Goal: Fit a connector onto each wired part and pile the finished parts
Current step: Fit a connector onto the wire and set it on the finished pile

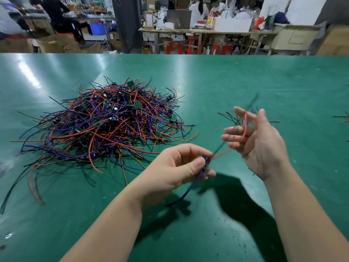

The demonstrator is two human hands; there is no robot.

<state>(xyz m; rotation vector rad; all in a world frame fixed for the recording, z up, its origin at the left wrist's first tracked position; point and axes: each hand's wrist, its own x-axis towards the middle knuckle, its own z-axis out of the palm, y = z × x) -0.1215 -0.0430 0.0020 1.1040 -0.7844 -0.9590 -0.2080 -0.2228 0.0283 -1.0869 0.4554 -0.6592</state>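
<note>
A big pile of wired parts (111,121), small green boards with red, blue and black leads, lies on the green table (245,76) to the left of centre. My left hand (179,165) pinches one wired part (204,163) between thumb and fingers; its blue lead hangs down toward the table. Blurred red and black leads run from it up to my right hand (258,140), whose fingers are spread, palm toward me. A red lead (245,125) crosses those fingers.
A few loose black and red wires (234,118) lie behind my right hand, and more wires (342,119) show at the right edge. Beyond the table's far edge stand workbenches, boxes, red stools and people.
</note>
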